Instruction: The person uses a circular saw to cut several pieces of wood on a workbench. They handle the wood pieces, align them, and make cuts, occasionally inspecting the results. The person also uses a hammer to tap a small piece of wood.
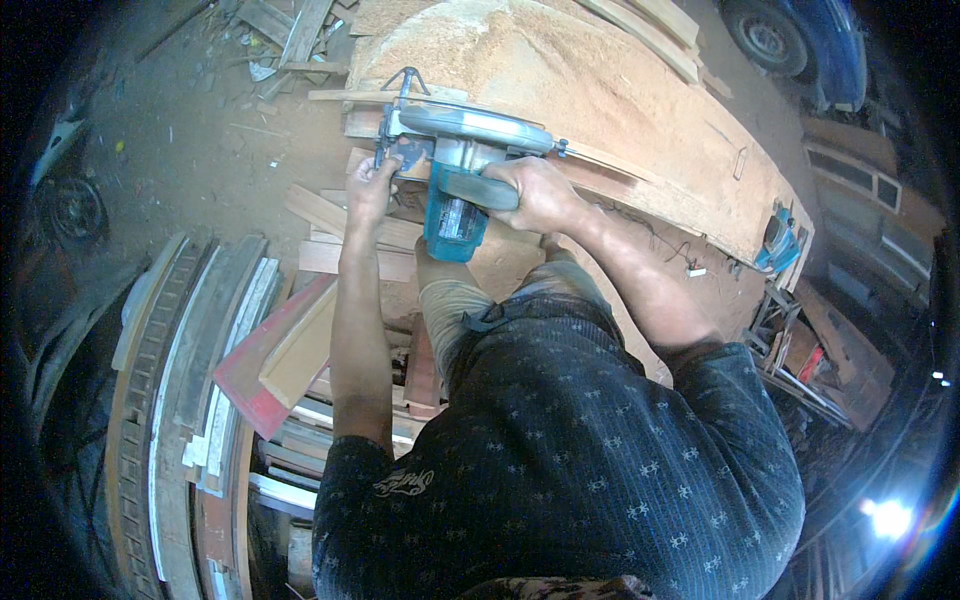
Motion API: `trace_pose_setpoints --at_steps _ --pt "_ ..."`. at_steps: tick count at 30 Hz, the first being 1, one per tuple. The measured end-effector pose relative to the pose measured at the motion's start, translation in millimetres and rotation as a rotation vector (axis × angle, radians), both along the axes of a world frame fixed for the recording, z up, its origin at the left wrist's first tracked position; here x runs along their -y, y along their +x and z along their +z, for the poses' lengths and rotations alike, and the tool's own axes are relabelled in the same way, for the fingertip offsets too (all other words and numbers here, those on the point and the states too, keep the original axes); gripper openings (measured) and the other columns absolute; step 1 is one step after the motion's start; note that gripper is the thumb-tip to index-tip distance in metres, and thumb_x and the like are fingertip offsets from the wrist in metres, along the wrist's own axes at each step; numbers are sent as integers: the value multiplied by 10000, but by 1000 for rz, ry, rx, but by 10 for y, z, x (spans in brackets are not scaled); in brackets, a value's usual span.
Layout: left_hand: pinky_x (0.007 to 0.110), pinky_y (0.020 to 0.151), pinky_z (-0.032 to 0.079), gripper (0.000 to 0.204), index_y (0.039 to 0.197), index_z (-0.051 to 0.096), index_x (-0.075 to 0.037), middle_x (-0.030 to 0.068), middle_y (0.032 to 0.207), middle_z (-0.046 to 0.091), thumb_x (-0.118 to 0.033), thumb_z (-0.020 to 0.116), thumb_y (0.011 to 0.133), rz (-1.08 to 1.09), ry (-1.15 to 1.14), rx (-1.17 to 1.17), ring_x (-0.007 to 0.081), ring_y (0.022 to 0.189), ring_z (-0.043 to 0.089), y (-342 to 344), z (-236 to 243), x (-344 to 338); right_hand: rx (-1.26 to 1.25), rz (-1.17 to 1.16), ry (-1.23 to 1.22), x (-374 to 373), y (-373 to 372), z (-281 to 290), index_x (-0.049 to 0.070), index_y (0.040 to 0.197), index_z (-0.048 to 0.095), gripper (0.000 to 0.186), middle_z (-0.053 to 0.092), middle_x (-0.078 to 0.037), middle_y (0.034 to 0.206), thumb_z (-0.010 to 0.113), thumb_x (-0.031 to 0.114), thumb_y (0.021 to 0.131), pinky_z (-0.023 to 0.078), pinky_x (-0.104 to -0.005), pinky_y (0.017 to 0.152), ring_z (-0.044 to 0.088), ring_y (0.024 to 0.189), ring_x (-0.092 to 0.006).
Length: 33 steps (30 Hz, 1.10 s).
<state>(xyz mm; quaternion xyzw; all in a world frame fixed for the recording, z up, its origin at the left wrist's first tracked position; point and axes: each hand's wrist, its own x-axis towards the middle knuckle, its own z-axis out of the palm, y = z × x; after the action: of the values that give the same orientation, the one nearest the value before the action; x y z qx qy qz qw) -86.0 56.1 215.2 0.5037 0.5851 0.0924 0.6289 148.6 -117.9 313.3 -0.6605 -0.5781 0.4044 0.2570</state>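
A teal and silver circular saw [465,190] rests at the near-left edge of a sawdust-covered wooden workbench [560,70]. Wrapped round its rear handle is my right hand [540,195]. At the left end of the saw, my left hand [370,190] has its fingers closed at the metal base plate [412,155]; exactly which part they pinch is too small to tell. A thin wooden strip [335,96] sticks out to the left from beneath the saw. The saw's body hides most of the blade and the wood under it.
A second teal power tool [778,240] sits at the bench's right end, with a cable [665,240] below the edge. Stacked boards [190,370] and a red panel [270,360] lie to my left. Offcuts [290,40] litter the ground; a blue vehicle [800,45] stands far right.
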Motion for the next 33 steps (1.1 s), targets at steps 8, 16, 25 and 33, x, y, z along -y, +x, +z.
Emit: trace_pose_setpoints --at_steps 8,16,25,33 --pt "220 498 370 245 970 706 -71 -56 726 622 -295 763 888 24 14 -46 26 566 488 -171 -28 -240 -19 -47 12 -254 -168 17 79 991 691 293 704 -221 895 759 204 736 521 -536 767 673 884 -437" --pt "221 486 339 221 937 716 -86 -73 697 588 -297 762 889 30 37 -73 25 541 462 -238 40 -517 -24 22 88 -566 -272 -181 57 966 671 262 711 -221 888 771 240 807 534 -509 772 686 871 -425" --pt "228 554 401 240 895 720 -56 -34 740 655 -285 785 861 65 282 -214 44 610 537 -254 403 -589 -271 -46 206 -535 -195 -411 46 1119 693 347 739 -182 972 793 268 872 547 -420 833 722 922 -302" --pt "366 725 528 460 901 728 -34 124 803 735 -468 805 769 -239 911 -597 230 747 698 766 2639 -423 -737 -221 294 -270 220 154 51 1146 699 371 726 -44 1051 827 272 877 514 -325 897 648 987 -132"
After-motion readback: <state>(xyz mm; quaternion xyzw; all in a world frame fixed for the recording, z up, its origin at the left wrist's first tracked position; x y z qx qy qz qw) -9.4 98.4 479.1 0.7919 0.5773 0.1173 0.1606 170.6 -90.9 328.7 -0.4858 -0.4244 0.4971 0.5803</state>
